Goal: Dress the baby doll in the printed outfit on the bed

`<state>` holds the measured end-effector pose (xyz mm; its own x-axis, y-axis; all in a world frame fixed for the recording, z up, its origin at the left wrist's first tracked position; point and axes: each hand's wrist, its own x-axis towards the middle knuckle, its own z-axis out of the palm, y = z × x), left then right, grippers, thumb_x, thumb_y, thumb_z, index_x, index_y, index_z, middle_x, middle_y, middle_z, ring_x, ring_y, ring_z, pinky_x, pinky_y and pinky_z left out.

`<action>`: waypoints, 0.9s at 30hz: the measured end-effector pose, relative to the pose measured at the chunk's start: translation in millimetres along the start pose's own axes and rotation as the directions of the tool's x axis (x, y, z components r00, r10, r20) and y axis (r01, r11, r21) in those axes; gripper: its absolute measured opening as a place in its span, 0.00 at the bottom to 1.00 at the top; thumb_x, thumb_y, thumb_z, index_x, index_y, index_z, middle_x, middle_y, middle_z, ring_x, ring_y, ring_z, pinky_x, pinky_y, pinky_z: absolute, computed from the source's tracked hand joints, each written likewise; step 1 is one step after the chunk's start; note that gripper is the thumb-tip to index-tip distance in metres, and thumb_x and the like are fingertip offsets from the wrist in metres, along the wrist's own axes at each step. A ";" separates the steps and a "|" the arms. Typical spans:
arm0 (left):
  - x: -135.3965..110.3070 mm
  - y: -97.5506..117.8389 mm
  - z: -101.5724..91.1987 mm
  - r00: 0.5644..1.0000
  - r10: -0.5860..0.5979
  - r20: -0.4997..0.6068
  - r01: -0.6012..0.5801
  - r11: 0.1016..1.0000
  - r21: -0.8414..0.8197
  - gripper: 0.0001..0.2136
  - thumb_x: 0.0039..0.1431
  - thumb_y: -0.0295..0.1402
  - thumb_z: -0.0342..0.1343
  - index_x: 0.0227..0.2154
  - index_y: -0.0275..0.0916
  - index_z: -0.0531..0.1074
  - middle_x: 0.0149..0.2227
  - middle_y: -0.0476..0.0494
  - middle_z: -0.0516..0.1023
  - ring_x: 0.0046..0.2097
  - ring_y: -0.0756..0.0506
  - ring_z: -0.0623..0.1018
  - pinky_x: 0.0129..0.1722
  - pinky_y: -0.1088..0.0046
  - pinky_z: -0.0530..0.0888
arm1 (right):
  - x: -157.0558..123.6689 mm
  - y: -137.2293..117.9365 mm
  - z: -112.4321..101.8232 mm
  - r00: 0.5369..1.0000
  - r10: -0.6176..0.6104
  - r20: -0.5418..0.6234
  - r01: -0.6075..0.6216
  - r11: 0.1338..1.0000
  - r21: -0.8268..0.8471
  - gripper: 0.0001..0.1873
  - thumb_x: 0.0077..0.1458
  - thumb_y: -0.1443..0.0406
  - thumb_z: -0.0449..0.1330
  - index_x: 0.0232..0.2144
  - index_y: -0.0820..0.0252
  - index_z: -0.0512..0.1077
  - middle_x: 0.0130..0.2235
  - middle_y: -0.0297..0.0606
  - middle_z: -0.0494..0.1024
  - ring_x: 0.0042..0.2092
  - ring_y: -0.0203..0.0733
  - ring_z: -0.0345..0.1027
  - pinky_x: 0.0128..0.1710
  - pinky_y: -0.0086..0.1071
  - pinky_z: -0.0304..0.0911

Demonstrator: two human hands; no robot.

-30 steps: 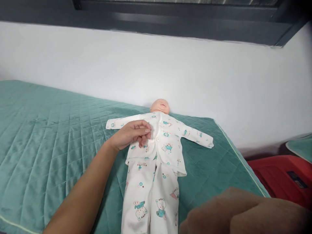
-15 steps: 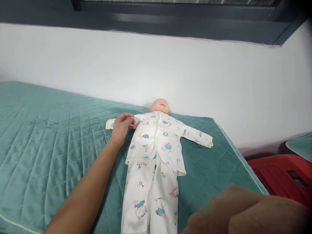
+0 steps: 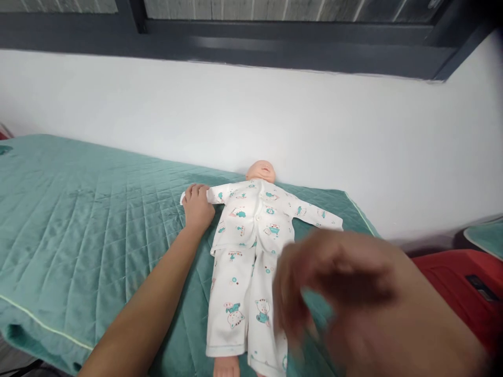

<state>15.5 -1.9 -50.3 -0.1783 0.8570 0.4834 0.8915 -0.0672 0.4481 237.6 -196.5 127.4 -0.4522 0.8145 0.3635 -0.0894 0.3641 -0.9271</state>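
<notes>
A baby doll (image 3: 260, 170) lies on its back on a green quilted mattress (image 3: 90, 209), its head at the white wall. It wears a white printed shirt (image 3: 255, 214) and matching trousers (image 3: 239, 309); one bare foot shows at the bottom edge. My left hand (image 3: 197, 207) rests on the end of the doll's sleeve on the left, fingers curled over the cuff. My right hand (image 3: 346, 293) is raised close to the camera, blurred, with fingers bent and apart. It hides part of the doll's trousers and the other sleeve.
The mattress runs along a white wall (image 3: 353, 136) under a dark window frame (image 3: 275, 42). A red object (image 3: 467, 283) sits beyond the mattress's right edge. Another green corner (image 3: 485, 235) shows at the far right. The mattress's front edge is at lower left.
My left hand slid from the doll's chest out to the sleeve cuff. My right hand rose from the bottom right corner into the middle of the view. The camera shifted slightly back.
</notes>
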 end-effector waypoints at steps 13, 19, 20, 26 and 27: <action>-1.2 -41.4 -14.8 0.979 -0.034 0.202 0.010 0.993 0.119 0.26 0.62 0.25 0.42 0.64 0.40 0.58 0.65 0.37 0.63 0.64 0.37 0.64 0.64 0.52 0.58 | 11.9 200.3 -133.2 0.837 -0.038 -0.546 -0.536 0.145 -0.832 0.30 0.66 0.54 0.42 0.65 0.63 0.56 0.68 0.49 0.56 0.69 0.57 0.44 0.65 0.61 0.42; -0.6 -55.6 -22.0 0.970 -0.062 0.233 0.026 0.987 0.158 0.26 0.62 0.23 0.41 0.64 0.34 0.57 0.63 0.31 0.65 0.63 0.36 0.66 0.63 0.51 0.58 | -30.0 188.4 -162.5 0.766 0.099 -0.635 -0.638 -0.004 -0.770 0.35 0.66 0.50 0.38 0.68 0.61 0.48 0.70 0.47 0.50 0.69 0.55 0.44 0.65 0.55 0.45; -0.2 -58.1 -23.6 0.969 -0.059 0.240 0.021 0.988 0.155 0.26 0.62 0.22 0.41 0.63 0.33 0.57 0.62 0.30 0.66 0.63 0.36 0.66 0.63 0.51 0.57 | -37.3 186.7 -165.5 0.757 0.116 -0.643 -0.646 -0.019 -0.763 0.35 0.66 0.49 0.38 0.68 0.61 0.48 0.70 0.47 0.50 0.69 0.54 0.45 0.65 0.53 0.46; 0.4 -65.6 -29.9 0.971 -0.052 0.233 0.019 0.989 0.144 0.24 0.61 0.22 0.41 0.61 0.33 0.61 0.66 0.32 0.61 0.65 0.36 0.64 0.65 0.51 0.55 | -71.7 177.8 -156.5 0.689 0.164 -0.706 -0.701 -0.095 -0.706 0.36 0.66 0.48 0.37 0.69 0.61 0.47 0.70 0.49 0.50 0.70 0.51 0.44 0.66 0.50 0.44; 0.2 -66.1 -30.1 0.971 -0.055 0.231 0.022 0.989 0.143 0.24 0.61 0.22 0.42 0.60 0.34 0.62 0.66 0.32 0.61 0.64 0.36 0.64 0.65 0.51 0.55 | -74.9 176.0 -151.8 0.679 0.163 -0.716 -0.709 -0.104 -0.697 0.37 0.66 0.48 0.37 0.68 0.62 0.48 0.69 0.49 0.51 0.69 0.51 0.44 0.66 0.49 0.43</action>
<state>-56.0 -12.7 -57.2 -0.1262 0.9541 0.2715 0.9377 0.0255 0.3464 390.4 -124.9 -49.0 0.3134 0.9358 0.1612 0.9487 -0.3010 -0.0970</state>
